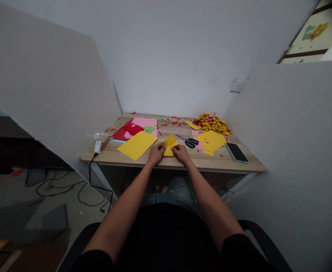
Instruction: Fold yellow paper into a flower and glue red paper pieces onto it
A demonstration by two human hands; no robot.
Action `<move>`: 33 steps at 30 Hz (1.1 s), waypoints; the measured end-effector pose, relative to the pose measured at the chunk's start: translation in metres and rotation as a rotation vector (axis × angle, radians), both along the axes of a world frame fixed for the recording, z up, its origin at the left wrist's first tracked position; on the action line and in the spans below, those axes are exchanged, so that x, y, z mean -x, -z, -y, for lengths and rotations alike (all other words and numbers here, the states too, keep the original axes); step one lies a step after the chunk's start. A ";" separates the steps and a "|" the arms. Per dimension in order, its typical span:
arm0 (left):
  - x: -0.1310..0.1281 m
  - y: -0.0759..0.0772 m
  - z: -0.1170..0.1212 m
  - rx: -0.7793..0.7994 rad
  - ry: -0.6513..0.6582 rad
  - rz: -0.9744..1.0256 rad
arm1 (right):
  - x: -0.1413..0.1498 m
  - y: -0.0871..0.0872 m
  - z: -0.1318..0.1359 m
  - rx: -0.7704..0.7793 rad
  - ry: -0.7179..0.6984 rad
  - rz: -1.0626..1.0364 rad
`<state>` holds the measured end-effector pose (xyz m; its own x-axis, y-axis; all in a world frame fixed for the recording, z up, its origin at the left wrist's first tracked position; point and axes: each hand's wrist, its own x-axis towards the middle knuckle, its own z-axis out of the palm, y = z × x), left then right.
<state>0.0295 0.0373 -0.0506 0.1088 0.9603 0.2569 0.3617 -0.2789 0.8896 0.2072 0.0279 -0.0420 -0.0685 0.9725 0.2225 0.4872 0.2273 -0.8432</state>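
Note:
Between my two hands is a small piece of folded yellow paper (pixel 170 141), with a flap standing up on its far side. My left hand (pixel 157 154) pinches its left edge, and my right hand (pixel 180 153) pinches the right one. Just beyond my right hand lie dark-handled scissors (pixel 191 142), blades pointing left. A flat yellow sheet (pixel 137 145) rests to the left of my left hand. Several yellow paper pieces (pixel 212 140) are spread to the right of the scissors.
Heaped at the back right are folded yellow paper pieces (pixel 211 122). A phone (pixel 236 152) lies near the right edge. Red and pink sheets (pixel 145 121) lie back left, with scraps scattered behind. A white power strip (pixel 97 145) with a cable stands at the left edge.

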 end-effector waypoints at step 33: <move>0.000 -0.003 0.000 0.078 0.003 0.023 | 0.000 0.002 -0.001 0.017 -0.009 -0.047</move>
<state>0.0293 0.0374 -0.0473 0.1067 0.9771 0.1842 0.3401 -0.2100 0.9166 0.2070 0.0284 -0.0439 -0.0671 0.9755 0.2096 0.4446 0.2174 -0.8690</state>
